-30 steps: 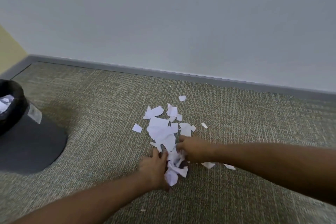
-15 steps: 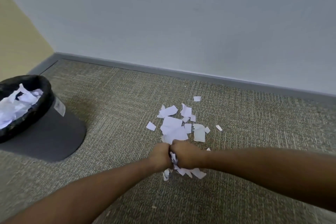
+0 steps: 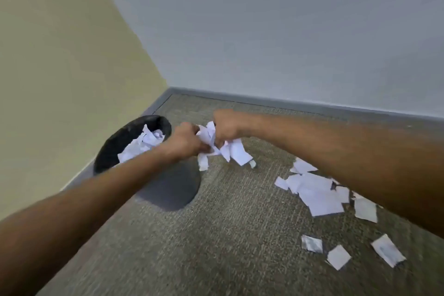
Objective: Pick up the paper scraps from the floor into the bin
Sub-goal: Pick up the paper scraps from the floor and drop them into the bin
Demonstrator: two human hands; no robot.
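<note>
My left hand (image 3: 186,140) and my right hand (image 3: 227,126) together grip a bunch of white paper scraps (image 3: 225,148), held in the air just right of the bin. The dark grey bin (image 3: 168,187) with a black liner stands on the carpet near the corner, with white paper (image 3: 141,143) inside it. One small scrap (image 3: 252,163) hangs or falls below the bunch. Several more white scraps (image 3: 317,193) lie on the carpet at the right, partly hidden by my right forearm.
Olive-grey carpet (image 3: 228,235) covers the floor. A yellow wall (image 3: 60,67) runs along the left and a pale grey wall (image 3: 288,31) along the back, both with a grey baseboard (image 3: 288,103). The bin stands close to the left wall.
Both hands closed on a bunch of scraps on the floor, lifted it and carried it left towards the bin. The view swung left, so the bin is now central.
</note>
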